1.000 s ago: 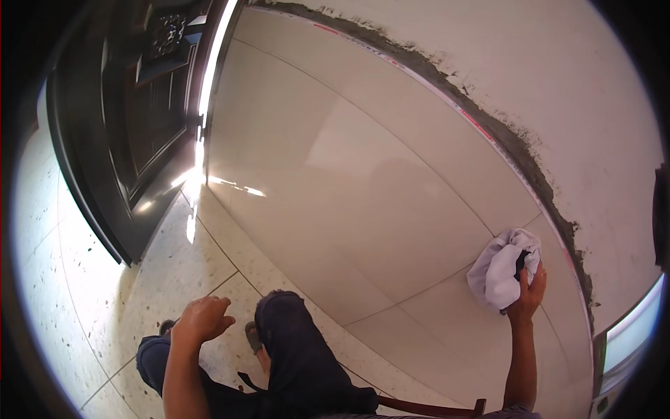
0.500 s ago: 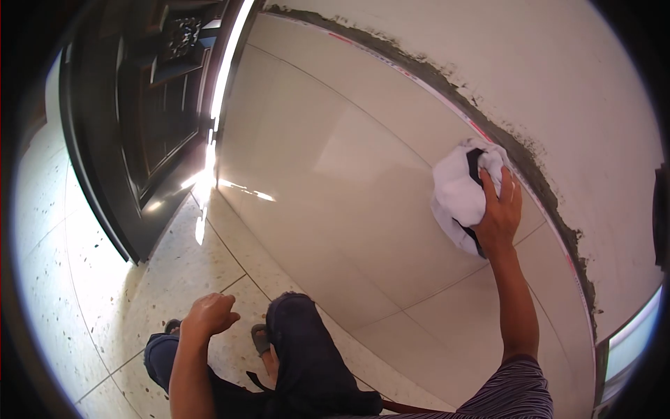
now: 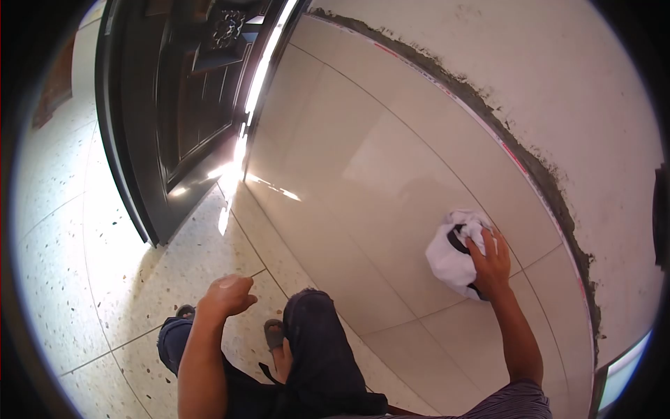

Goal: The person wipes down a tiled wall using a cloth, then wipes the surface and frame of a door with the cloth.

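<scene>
A bunched white cloth with black bands [image 3: 452,260] is pressed against the beige wall tiles [image 3: 363,230]. My right hand [image 3: 491,267] grips it from the right, fingers bent into its folds. Part of the cloth is covered by that hand. Over my left knee, away from the wall, my left hand [image 3: 229,295] hangs with its fingers curled in, and nothing shows in it.
A dark carved door [image 3: 174,126] stands ajar at the left, with sunlight coming through the gap beside it. Rough grey mortar [image 3: 516,133] runs along the tiles' upper edge below the plastered wall [image 3: 593,119]. Speckled floor tiles [image 3: 77,279] lie around my sandalled feet.
My right hand has moved the cloth down the tiles, away from the mortar edge. The whole view has shifted, so the door appears farther right. My left hand keeps its curled shape.
</scene>
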Available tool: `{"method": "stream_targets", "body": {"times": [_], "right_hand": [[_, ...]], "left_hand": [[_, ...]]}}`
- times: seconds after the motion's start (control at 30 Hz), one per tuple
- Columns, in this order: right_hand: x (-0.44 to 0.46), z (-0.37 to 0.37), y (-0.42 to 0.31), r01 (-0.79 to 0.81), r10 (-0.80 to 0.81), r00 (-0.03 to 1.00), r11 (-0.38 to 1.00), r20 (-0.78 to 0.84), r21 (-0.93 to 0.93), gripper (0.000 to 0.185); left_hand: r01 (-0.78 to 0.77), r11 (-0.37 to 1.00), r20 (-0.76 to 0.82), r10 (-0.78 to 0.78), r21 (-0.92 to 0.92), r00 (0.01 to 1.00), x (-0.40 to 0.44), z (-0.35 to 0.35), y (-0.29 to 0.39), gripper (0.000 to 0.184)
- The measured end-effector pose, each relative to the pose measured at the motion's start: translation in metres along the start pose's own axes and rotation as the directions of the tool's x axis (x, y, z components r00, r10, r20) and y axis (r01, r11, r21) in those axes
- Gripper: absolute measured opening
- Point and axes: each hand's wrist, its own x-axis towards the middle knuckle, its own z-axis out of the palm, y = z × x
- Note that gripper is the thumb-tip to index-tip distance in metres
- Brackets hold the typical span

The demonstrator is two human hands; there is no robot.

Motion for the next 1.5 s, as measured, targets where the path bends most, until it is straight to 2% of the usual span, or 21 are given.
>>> {"method": "stream_targets", "body": {"times": [0.17, 0.23, 0.3, 0.4, 0.67, 0.7, 0.77, 0.8, 0.87, 0.9, 0.97, 1.0, 1.03, 1.1, 1.13, 1.23, 1.27, 1.37, 1.43, 1.47, 1.5], "right_hand": [[-0.082, -0.041, 0.045, -0.187, 0.174, 0.981, 0.969, -0.089, -0.164, 0.044], [-0.111, -0.047, 0.056, -0.353, 0.325, 0.933, 0.91, -0.153, -0.22, 0.047], [-0.146, -0.036, 0.06, -0.438, 0.407, 0.889, 0.889, -0.209, -0.134, 0.042], [-0.18, -0.04, 0.048, -0.248, 0.259, 0.966, 0.94, 0.018, -0.234, 0.035], [-0.292, -0.078, 0.073, -0.443, 0.45, 0.891, 0.827, -0.063, -0.345, 0.042], [-0.313, -0.08, 0.076, -0.67, 0.664, 0.738, 0.742, -0.124, -0.011, 0.045], [-0.354, -0.085, 0.072, -0.807, 0.857, 0.504, 0.512, -0.111, 0.295, 0.048], [-0.373, -0.087, 0.067, -0.83, 0.852, 0.499, 0.522, -0.158, 0.196, 0.051], [-0.398, -0.101, 0.051, -0.814, 0.785, 0.58, 0.55, -0.216, -0.186, 0.055], [-0.412, -0.097, 0.047, -0.819, 0.791, 0.573, 0.539, -0.214, -0.196, 0.055], [-0.446, -0.084, 0.042, -0.936, 0.899, 0.131, 0.25, -0.418, 0.246, 0.051], [-0.448, -0.092, 0.046, -0.907, 0.906, 0.253, 0.344, -0.338, 0.244, 0.046], [-0.463, -0.085, 0.051, -0.908, 0.908, 0.251, 0.341, -0.335, 0.244, 0.046], [-0.475, -0.068, 0.056, -0.924, 0.891, -0.062, 0.119, -0.45, 0.363, 0.043], [-0.473, -0.063, 0.057, -0.88, 0.904, -0.166, 0.044, -0.393, 0.473, 0.042], [-0.456, -0.042, 0.045, -0.86, 0.908, -0.177, 0.046, -0.381, 0.509, 0.042], [-0.452, -0.036, 0.034, -0.911, 0.924, -0.097, 0.067, -0.369, 0.408, 0.041], [-0.422, -0.029, 0.01, -0.901, 0.941, 0.013, 0.158, -0.339, 0.404, 0.034], [-0.432, -0.027, 0.005, -0.967, 0.977, 0.071, 0.116, -0.199, 0.225, 0.058], [-0.425, -0.026, -0.003, -0.927, 0.965, 0.098, 0.178, -0.245, 0.33, 0.07], [-0.425, -0.025, -0.005, -0.923, 0.95, 0.169, 0.246, -0.263, 0.295, 0.071]], "left_hand": [[0.01, 0.997, 0.066, -0.015, 0.081, 0.998, -0.008, -0.004, 0.009, 0.043], [0.004, 0.999, 0.059, -0.007, 0.051, 0.998, -0.008, -0.004, 0.013, 0.043], [0.018, 0.999, 0.074, -0.021, 0.039, 0.997, -0.005, -0.002, 0.014, 0.043], [0.023, 0.999, 0.05, -0.025, 0.044, 0.998, 0.004, 0.005, 0.006, 0.043], [-0.045, 0.999, 0.062, 0.045, -0.003, 0.997, 0.008, 0.01, 0.003, 0.039], [-0.019, 1.0, 0.057, 0.02, -0.019, 0.998, 0.007, 0.008, 0.005, 0.04], [-0.029, 0.999, 0.075, 0.03, -0.015, 0.997, 0.007, 0.007, 0.005, 0.04], [-0.037, 0.999, 0.018, 0.037, -0.02, 0.999, 0.005, 0.01, 0.001, 0.04], [-0.055, 0.998, -0.027, 0.054, -0.018, 0.998, -0.001, 0.01, 0.004, 0.04], [-0.042, 0.999, -0.012, 0.042, -0.032, 0.999, -0.004, 0.007, 0.007, 0.041], [-0.038, 0.999, 0.009, 0.038, -0.037, 0.999, -0.01, -0.004, 0.018, 0.042], [-0.016, 0.993, 0.031, 0.02, -0.117, 0.999, -0.016, -0.012, 0.028, 0.042], [0.012, 0.98, 0.052, -0.002, -0.198, 0.999, -0.02, -0.015, 0.034, 0.042], [0.021, 0.984, 0.048, -0.012, -0.176, 0.999, -0.021, -0.012, 0.027, 0.042], [0.027, 0.987, 0.039, -0.021, -0.16, 0.999, -0.02, -0.011, 0.022, 0.042], [0.039, 0.999, 0.008, -0.039, -0.008, 0.999, -0.018, 0.0, 0.008, 0.041], [0.043, 0.999, 0.013, -0.043, -0.004, 0.999, -0.016, 0.003, 0.007, 0.041], [0.032, 0.997, 0.032, -0.03, -0.065, 0.999, -0.009, 0.006, 0.008, 0.041], [0.001, 0.999, 0.038, 0.001, -0.048, 0.999, -0.002, 0.006, 0.005, 0.041], [0.008, 1.0, 0.017, -0.008, -0.026, 1.0, 0.0, 0.007, 0.005, 0.04], [0.013, 1.0, 0.038, -0.012, -0.021, 0.999, 0.001, 0.009, 0.003, 0.04]]}}
